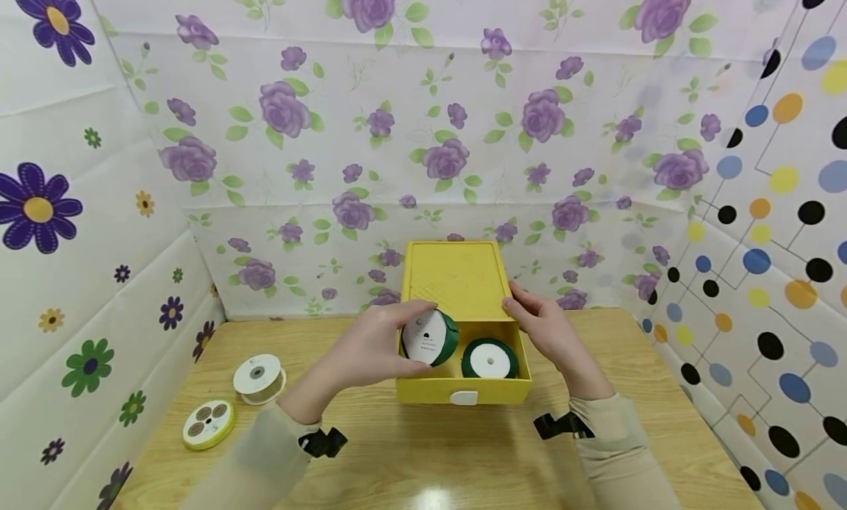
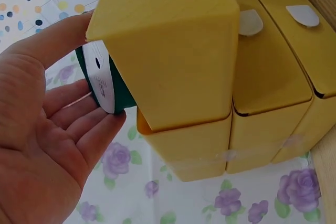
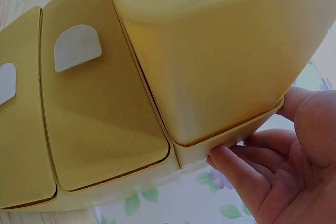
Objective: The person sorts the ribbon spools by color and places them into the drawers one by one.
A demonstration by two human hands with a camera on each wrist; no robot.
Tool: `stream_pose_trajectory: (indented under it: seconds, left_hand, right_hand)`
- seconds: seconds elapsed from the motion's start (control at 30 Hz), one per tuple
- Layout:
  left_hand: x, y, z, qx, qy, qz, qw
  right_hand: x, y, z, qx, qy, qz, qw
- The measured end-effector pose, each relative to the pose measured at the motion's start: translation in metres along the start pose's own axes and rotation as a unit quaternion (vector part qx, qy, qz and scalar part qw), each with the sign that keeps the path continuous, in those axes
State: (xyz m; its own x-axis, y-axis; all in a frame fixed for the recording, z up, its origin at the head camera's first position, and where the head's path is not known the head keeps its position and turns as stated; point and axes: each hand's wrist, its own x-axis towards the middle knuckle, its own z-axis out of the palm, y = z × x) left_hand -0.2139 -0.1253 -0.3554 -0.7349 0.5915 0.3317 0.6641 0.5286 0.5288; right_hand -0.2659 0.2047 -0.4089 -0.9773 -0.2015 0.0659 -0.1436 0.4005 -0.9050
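Note:
In the head view, my left hand (image 1: 372,347) holds a spool of dark green ribbon (image 1: 429,338) with a white printed face, tilted, at the left side of the pulled-out yellow drawer (image 1: 492,392). The left wrist view shows the same green spool (image 2: 102,77) between thumb and fingers, partly hidden by the drawer. A second green ribbon spool (image 1: 490,360) lies in the drawer's right half. My right hand (image 1: 545,326) grips the right front edge of the yellow drawer unit (image 1: 456,275), thumb on top and fingers along the side.
On the wooden table (image 1: 370,458), to the left, lie a white ribbon spool (image 1: 256,376) and a yellow-edged spool (image 1: 208,425). Closed drawers (image 3: 105,103) with white tabs sit below the open one. Patterned cloth (image 1: 423,150) encloses the back and sides.

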Motion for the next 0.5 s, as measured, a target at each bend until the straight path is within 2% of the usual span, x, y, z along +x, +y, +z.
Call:
stream_pose_trajectory:
  seconds: [0.13,0.5]
  left_hand:
    - [0.005,-0.001,-0.003,0.021,-0.023,0.023,0.9992]
    - [0.012,-0.001,-0.008,0.051,-0.087,0.052,0.9935]
  right_hand:
    - [0.000,0.000,0.000,-0.002,-0.001,0.003,1.0000]
    - [0.000,0.001,0.000,0.004,-0.002,0.000,1.0000]
